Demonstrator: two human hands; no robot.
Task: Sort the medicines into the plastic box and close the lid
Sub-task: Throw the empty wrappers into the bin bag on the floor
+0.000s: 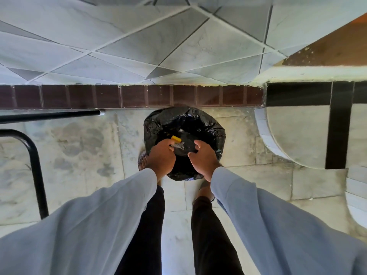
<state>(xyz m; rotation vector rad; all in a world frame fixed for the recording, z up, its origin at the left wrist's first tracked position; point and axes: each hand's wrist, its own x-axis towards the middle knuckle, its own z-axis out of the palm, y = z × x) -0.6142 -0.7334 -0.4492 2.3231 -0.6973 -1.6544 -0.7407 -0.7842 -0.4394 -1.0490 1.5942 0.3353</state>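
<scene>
I stand over a bin lined with a black bag (184,122). Both hands are held above its opening. My left hand (161,158) pinches a silvery medicine strip (178,145), and a small yellow piece (176,139) sticks out past its fingertips. My right hand (203,160) has its thumb and fingers curled on the dark right end of the same strip. The dark part blends with the bag, so its outline is hard to tell. No plastic box is in view.
A black metal tube frame (33,155) stands at the left. A brown tile skirting (129,96) runs along the wall behind the bin. At the right is a curved white counter edge (266,135) with a black post (337,126). My feet stand just before the bin.
</scene>
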